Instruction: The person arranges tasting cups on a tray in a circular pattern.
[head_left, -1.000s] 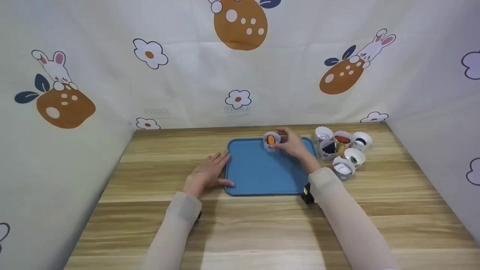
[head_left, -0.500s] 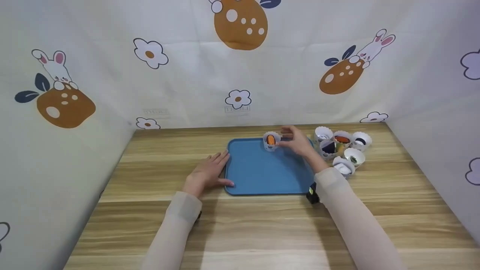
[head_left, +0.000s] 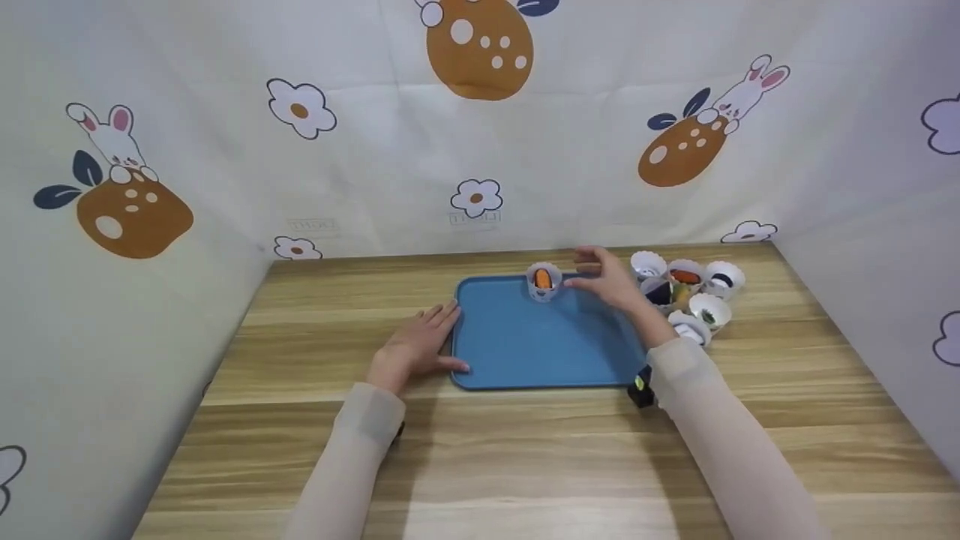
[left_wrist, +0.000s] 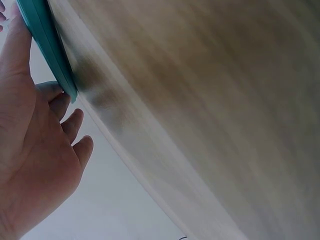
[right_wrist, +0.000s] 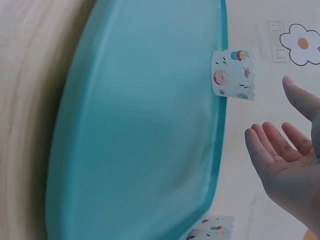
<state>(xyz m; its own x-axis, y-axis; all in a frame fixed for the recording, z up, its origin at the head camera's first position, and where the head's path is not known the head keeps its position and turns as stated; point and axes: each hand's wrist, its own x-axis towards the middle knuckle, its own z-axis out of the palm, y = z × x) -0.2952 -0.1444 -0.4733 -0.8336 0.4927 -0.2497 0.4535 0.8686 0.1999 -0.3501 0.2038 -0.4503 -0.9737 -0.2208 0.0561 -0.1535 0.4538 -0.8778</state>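
Note:
A blue tray [head_left: 525, 345] lies on the wooden table. At its left edge rests my left hand [head_left: 416, 349], fingers straight and thumb over the front left corner; the left wrist view shows its fingertips against the tray's rim [left_wrist: 50, 50]. Near the tray's back edge stands a white paper baking cup [head_left: 543, 292] with an orange-topped sushi-like piece [head_left: 543, 278] inside. In the right wrist view the cup [right_wrist: 232, 74] carries printed doughnuts and cupcakes. My right hand [head_left: 611, 281] is just to the right of this cup, apart from it, fingers loosely spread and holding nothing.
Right of the tray, several similar paper cups [head_left: 709, 309] stand close together, holding small food-like pieces in red, black, green and white. My right forearm passes close by them. A patterned cloth [head_left: 375, 172] hangs behind the table and along both sides.
My right hand has let go of the cup with the orange-topped piece and drawn away to the right. The cup stays on the tray, and my left hand has not moved.

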